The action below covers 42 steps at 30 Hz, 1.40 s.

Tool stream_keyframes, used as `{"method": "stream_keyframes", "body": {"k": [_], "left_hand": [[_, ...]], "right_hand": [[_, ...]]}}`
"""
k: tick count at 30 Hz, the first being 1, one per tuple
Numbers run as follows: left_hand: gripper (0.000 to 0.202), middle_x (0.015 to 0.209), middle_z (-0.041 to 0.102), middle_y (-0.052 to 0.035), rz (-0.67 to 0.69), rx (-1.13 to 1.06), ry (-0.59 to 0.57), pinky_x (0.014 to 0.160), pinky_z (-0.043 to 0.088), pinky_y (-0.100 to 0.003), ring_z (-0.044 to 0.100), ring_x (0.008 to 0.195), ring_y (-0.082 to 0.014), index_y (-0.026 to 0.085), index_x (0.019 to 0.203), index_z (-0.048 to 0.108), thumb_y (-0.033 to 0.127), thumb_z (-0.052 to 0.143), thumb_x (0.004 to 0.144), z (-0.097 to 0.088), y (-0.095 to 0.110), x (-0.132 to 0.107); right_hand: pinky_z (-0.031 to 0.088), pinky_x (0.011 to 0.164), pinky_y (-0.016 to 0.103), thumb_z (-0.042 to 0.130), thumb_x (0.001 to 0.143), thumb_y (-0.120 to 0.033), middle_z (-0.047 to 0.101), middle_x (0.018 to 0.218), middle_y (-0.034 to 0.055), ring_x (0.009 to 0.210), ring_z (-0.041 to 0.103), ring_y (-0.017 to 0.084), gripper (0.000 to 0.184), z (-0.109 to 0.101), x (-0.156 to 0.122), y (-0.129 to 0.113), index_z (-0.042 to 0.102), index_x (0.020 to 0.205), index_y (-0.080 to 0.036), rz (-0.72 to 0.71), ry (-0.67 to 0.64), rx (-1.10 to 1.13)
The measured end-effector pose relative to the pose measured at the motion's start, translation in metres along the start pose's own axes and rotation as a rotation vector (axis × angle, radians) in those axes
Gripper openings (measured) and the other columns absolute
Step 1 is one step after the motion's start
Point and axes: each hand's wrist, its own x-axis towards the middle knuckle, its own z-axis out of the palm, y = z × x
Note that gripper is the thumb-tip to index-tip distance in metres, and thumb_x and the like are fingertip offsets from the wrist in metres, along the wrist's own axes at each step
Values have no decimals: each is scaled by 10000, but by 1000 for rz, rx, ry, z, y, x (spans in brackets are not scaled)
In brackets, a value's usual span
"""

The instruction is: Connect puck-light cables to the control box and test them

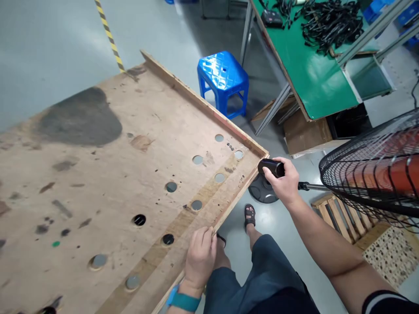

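Right hand [286,178] has its thumb and fingers wrapped around a black cylinder [267,167], so from my end of the feed that grip reads as closed on it. The cylinder lies on its side in the hold, poking out past the fingers toward the corner of the big wooden board [114,174]. It's right beside that corner, on the outer side of the edge, and honestly I can't tell if it's touching the wood or just floating next to it. Left hand [200,255], the one with the teal wristband [186,302], is further along the same near edge, fingertips curled down onto the rim. I can't tell whether it's really pinching the rim or only resting there. So the cylinder is well apart from the left hand and snug in the right. Two rows of round holes run across the board, and the closest one to the cylinder [238,154] is just inside the corner. From my view the floor fan [366,170] is off to the right, with its round black base [263,192] showing below the cylinder, and a blue stool [223,78] stands beyond the board's raised far edge.
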Motion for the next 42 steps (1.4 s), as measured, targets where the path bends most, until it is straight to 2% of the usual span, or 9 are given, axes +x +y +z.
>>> {"method": "stream_keyframes", "body": {"k": [5, 12, 16, 20, 23, 28, 31, 37, 42], "left_hand": [[26, 920, 570, -89, 49, 56, -75, 790, 495, -373, 567, 865, -249, 162, 997, 539, 145, 526, 1011, -5, -1, 6], [190, 781, 469, -32, 224, 156, -204, 664, 412, -337, 515, 728, -225, 227, 851, 451, 229, 474, 1040, -15, -11, 12], [241, 763, 526, -43, 314, 377, -275, 662, 418, -323, 569, 733, -223, 218, 845, 480, 304, 439, 1066, -12, -19, 7], [366, 664, 563, -32, 164, 620, -474, 518, 269, -301, 589, 598, -210, 210, 837, 474, 436, 345, 1095, -15, -13, 5], [402, 675, 619, -58, 138, 737, -627, 513, 217, -297, 643, 598, -243, 189, 916, 493, 470, 271, 1100, -19, -6, 8], [385, 682, 650, -55, 143, 795, -745, 517, 239, -305, 687, 636, -268, 183, 969, 490, 462, 263, 1105, -21, 0, 14], [381, 686, 660, -49, 131, 813, -726, 520, 237, -309, 691, 642, -263, 188, 972, 491, 473, 276, 1105, -21, 4, 14], [412, 671, 652, -66, 200, 817, -615, 523, 202, -307, 681, 621, -255, 191, 899, 509, 456, 269, 1105, -17, 1, 9], [378, 682, 636, -64, 237, 725, -524, 518, 225, -308, 669, 625, -232, 188, 855, 544, 418, 362, 1093, -12, -6, 7]], "right_hand": [[550, 892, 380, 792, 779, -535, 732, 1087, 52, 910, 681, 213, 461, -25, -25, 12, 670, 1093, -221, 322, 19, 153], [546, 854, 400, 814, 696, -592, 732, 1017, 64, 884, 664, 227, 545, -53, -120, 37, 678, 1063, -213, 717, 131, 267], [543, 823, 386, 797, 697, -595, 718, 969, 47, 853, 640, 221, 530, -57, -168, 45, 666, 1048, -221, 827, 197, 351], [522, 834, 377, 784, 705, -599, 697, 940, 23, 843, 619, 211, 507, -51, -197, 55, 659, 1037, -236, 861, 202, 385], [511, 820, 364, 781, 715, -590, 684, 932, 10, 848, 619, 207, 498, -47, -207, 60, 657, 1051, -244, 881, 161, 408], [497, 845, 371, 792, 733, -588, 678, 944, 1, 882, 625, 214, 508, -53, -201, 68, 639, 1089, -259, 872, 47, 382], [487, 866, 369, 802, 768, -564, 678, 960, 8, 909, 627, 218, 487, -60, -187, 74, 632, 1104, -257, 813, -6, 321], [486, 921, 359, 832, 808, -505, 690, 1049, 50, 1026, 628, 243, 479, -54, -143, 77, 636, 1148, -230, 505, -116, 154], [500, 917, 375, 812, 848, -489, 700, 1060, 72, 997, 631, 255, 446, -42, -81, 51, 633, 1134, -198, 187, -140, 64]]}}
